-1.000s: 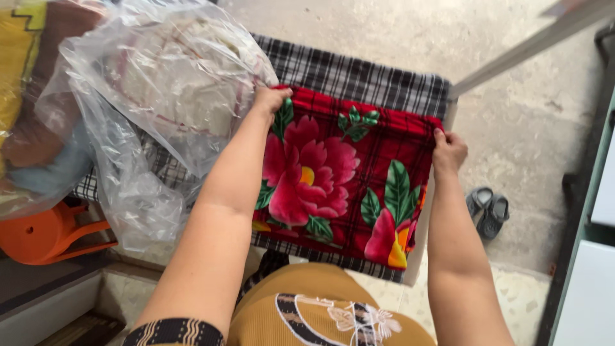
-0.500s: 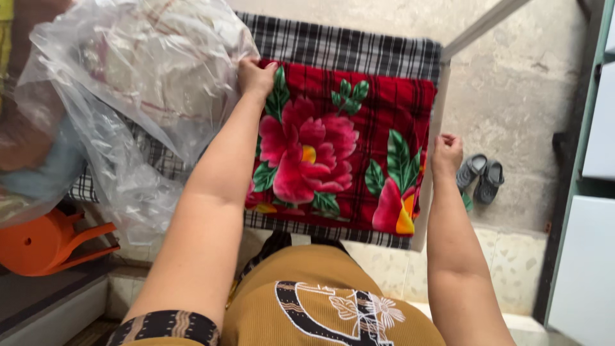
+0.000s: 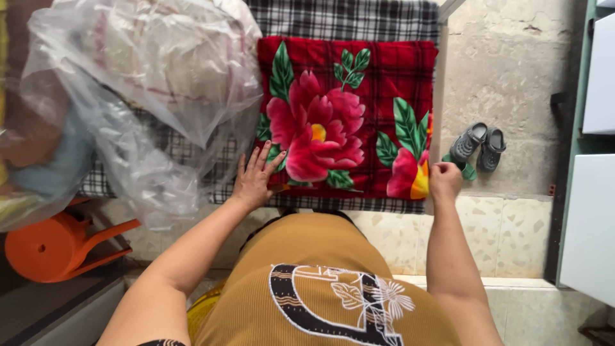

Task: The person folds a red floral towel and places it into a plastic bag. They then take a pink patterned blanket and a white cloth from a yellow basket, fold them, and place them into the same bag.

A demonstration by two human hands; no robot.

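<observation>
A folded red blanket [image 3: 359, 90] with a big pink flower and green leaves lies on a black-and-white checked cloth [image 3: 346, 19]. My left hand [image 3: 255, 176] rests flat, fingers spread, on the blanket's near left corner. At the near right corner my right hand [image 3: 443, 181] has its fingers curled onto the blanket's edge.
A large clear plastic bag [image 3: 141, 83] stuffed with pale cloth lies left of the blanket, touching it. An orange plastic stool [image 3: 57, 247] lies on its side at lower left. A pair of grey shoes [image 3: 479, 146] sits on the concrete floor to the right, near white cabinets [image 3: 592, 192].
Both hands slid from the blanket's far corners toward me to its near edge. The view shifted, so the blanket now fills more of the frame.
</observation>
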